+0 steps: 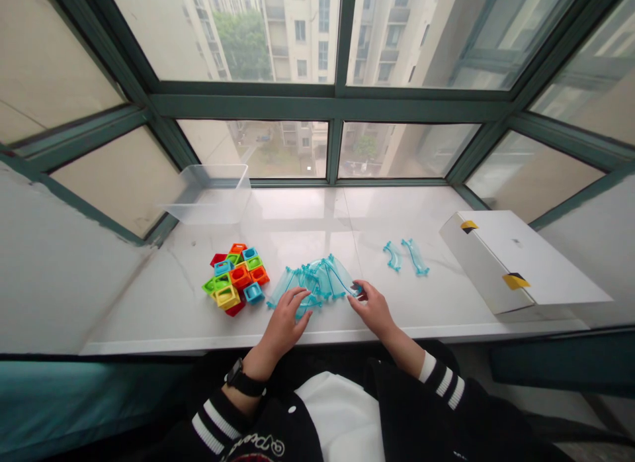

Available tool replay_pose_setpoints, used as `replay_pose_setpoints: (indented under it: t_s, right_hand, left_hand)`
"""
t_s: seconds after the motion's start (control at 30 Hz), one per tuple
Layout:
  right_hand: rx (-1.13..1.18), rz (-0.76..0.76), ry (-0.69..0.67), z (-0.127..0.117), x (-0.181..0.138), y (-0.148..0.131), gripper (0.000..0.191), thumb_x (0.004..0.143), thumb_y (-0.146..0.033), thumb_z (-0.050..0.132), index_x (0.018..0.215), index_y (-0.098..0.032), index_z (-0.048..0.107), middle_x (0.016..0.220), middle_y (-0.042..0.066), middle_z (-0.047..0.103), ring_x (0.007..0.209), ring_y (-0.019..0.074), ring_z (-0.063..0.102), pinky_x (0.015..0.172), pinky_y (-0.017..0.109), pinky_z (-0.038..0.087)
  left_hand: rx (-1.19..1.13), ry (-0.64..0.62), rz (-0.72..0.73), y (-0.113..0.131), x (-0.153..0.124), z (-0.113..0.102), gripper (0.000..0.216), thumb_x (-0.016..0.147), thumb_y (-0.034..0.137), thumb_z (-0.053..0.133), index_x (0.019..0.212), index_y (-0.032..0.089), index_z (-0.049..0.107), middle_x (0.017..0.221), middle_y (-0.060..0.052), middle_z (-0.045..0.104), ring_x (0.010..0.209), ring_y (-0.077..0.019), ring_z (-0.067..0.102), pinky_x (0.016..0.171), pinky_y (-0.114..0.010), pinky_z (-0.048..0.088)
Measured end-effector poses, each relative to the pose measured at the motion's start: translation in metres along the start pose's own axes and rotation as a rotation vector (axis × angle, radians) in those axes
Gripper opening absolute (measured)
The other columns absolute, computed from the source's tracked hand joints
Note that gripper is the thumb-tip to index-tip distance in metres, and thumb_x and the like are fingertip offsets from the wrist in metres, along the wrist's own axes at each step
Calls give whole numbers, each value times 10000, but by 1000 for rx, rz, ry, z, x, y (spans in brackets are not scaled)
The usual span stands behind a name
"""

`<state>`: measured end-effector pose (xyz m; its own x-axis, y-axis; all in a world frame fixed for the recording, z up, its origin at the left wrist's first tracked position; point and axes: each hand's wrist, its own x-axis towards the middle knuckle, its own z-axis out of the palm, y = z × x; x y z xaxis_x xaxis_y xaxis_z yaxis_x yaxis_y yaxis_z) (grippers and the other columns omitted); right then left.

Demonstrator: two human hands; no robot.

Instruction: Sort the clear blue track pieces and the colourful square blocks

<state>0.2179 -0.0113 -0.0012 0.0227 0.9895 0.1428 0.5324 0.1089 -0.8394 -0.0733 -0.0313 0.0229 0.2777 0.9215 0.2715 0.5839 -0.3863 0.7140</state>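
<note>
A pile of clear blue curved track pieces [330, 277] lies in front of me on the white sill. My left hand [286, 314] rests over the near left side of the pile, its fingers stretched out and the thumb apart; the fingers cover part of the pieces. At the pile's right end, my right hand [373, 308] has its thumb and fingers closed round the tip of one blue track piece. Two more curved pieces, a smaller one [393, 257] and a longer one [415, 258], lie apart to the right. Left of the pile is a heap of coloured hollow blocks [241, 275].
A clear plastic bin [213, 214] stands at the back left by the window. On the right sits a white box [520, 263] with yellow-and-black tape tabs. Green window frames [327, 108] enclose the sill [163, 320], whose front edge runs close to me.
</note>
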Motion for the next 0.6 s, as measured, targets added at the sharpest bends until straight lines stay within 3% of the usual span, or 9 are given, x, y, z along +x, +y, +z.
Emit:
replay_pose_setpoints:
  t_s: [0.13,0.33,0.5,0.6]
  right_hand:
    - [59,-129,-46,-8,-4,-10,414,891,-349,706,1285,-239,642,1171,82,763,862,214,722,842,398,626]
    - [117,-331,-210,-12,-5,-21,439,874,-260,701,1308,-272,638,1199,73,734,920,211,706,823,388,626]
    - [107,-384,-235,-11,-5,-21,491,875,-235,704,1359,-295,643,1253,98,636,1092,250,651,866,401,624]
    - [68,-385,-246,-13,-5,-20,514,884,-242,717,1387,-306,638,1214,94,615,1121,259,636,944,434,609]
  left_hand:
    - [-181,85,-97,4,3,-1,484,987,380,643,1449,257,571,1461,-143,613,1382,-314,577,1206,-544,436]
    - [-744,84,-333,7,11,-4,723,956,537,680,1572,256,426,1608,-191,496,1286,-296,674,1118,-518,541]
    - [-861,104,-456,6,12,-8,741,897,540,747,1525,221,515,1552,-190,565,1285,-308,670,1102,-520,562]
    - [-891,118,-488,2,13,-7,695,858,516,787,1451,207,597,1514,-178,602,1182,-284,716,1081,-529,577]
